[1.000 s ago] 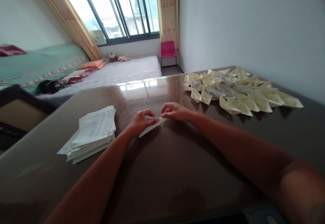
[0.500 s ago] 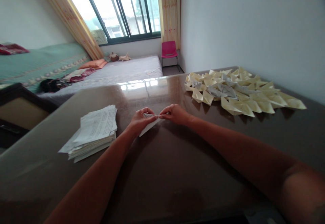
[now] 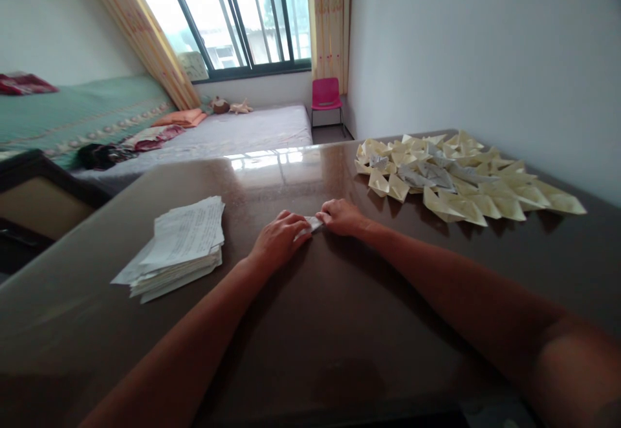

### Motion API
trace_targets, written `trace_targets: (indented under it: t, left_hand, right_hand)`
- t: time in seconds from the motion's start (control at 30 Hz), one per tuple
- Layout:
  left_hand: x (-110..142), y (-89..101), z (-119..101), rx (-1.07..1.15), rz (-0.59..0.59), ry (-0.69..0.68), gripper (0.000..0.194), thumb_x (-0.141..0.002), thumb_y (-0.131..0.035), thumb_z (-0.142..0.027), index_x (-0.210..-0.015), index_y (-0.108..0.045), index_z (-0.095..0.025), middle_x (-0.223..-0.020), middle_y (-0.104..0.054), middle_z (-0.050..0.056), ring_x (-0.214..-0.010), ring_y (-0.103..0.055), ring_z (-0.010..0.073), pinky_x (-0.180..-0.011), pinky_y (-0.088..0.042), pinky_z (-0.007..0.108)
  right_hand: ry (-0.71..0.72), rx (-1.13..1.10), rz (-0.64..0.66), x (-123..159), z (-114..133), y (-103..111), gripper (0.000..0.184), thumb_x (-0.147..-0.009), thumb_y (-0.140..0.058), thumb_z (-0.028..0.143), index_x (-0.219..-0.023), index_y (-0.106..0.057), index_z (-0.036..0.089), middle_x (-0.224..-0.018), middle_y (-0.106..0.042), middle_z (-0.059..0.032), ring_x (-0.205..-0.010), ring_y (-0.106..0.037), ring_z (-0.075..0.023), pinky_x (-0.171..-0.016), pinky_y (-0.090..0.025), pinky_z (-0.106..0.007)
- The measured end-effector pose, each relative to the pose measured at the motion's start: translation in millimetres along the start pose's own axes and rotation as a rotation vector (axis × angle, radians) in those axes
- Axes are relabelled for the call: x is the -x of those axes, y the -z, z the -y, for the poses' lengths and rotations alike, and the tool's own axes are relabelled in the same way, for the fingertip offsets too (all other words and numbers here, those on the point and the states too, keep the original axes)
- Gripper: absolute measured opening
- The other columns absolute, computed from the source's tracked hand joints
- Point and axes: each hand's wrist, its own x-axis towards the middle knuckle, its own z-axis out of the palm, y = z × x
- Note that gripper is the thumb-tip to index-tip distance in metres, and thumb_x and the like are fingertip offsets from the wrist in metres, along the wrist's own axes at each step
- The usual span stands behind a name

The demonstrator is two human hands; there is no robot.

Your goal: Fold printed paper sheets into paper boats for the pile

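The glossy brown surface (image 3: 310, 337) carries all the paper items; its smooth finish probably lets loose paper slide easily. On its far right rests a broad group of folded cream and grey paper pieces (image 3: 485, 207). These are likely light, hollow and easily crushed; grip one lightly at a layered fold rather than by a thin point. On the left side rests an uneven stack of white printed sheets (image 3: 187, 237). The stack is likely heavier than any single piece and prone to shear; support it from beneath, and lift single sheets by an edge.

Between the two lies the small folded white paper strip (image 3: 314, 224), under both hands, near the middle of the surface. The left hand (image 3: 277, 242) holds its left part with fingers narrow; the right hand (image 3: 343, 217) holds its right end in a narrow pinch. The strip is presumably very light, stiffer along its creases and tearable at the corners. Hold it flat at both ends, using light pressure.
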Motion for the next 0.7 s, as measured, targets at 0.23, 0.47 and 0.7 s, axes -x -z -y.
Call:
trace_targets:
  t: [0.23,0.47,0.7]
  left_hand:
    - [3,5.4,-11,-0.170,0.096,-0.086,0.029,-0.096,-0.041,-0.032,-0.099,-0.068,-0.023,-0.101,-0.067,0.006,-0.096,-0.055,0.0200,-0.083,-0.046,0.033]
    - [3,11.3,-17,-0.287,0.108,-0.111,0.027,-0.094,-0.044,-0.025,-0.087,-0.068,-0.016,-0.089,-0.064,0.010,-0.092,-0.052,0.0221,-0.077,-0.045,0.033]
    - [7,10.3,-11,-0.399,0.125,-0.130,0.022,-0.095,-0.044,-0.024,-0.089,-0.064,-0.018,-0.091,-0.064,0.008,-0.090,-0.053,0.0218,-0.068,-0.040,0.031]
  right_hand:
    - [0.028,0.124,0.053,6,0,6,0.039,-0.090,-0.045,0.045,-0.096,-0.072,0.018,-0.100,-0.072,-0.0145,-0.090,-0.066,-0.0235,-0.067,-0.043,-0.027]
    - [0.052,0.192,0.130,6,-3,10,0.040,-0.088,-0.048,0.049,-0.091,-0.075,0.020,-0.094,-0.073,-0.0141,-0.083,-0.067,-0.0229,-0.064,-0.042,-0.027]
    - [0.025,0.221,0.124,10,-8,25,0.063,-0.085,-0.038,0.069,-0.074,-0.073,0.018,-0.081,-0.071,-0.0142,-0.076,-0.066,-0.0241,-0.062,-0.039,-0.029]
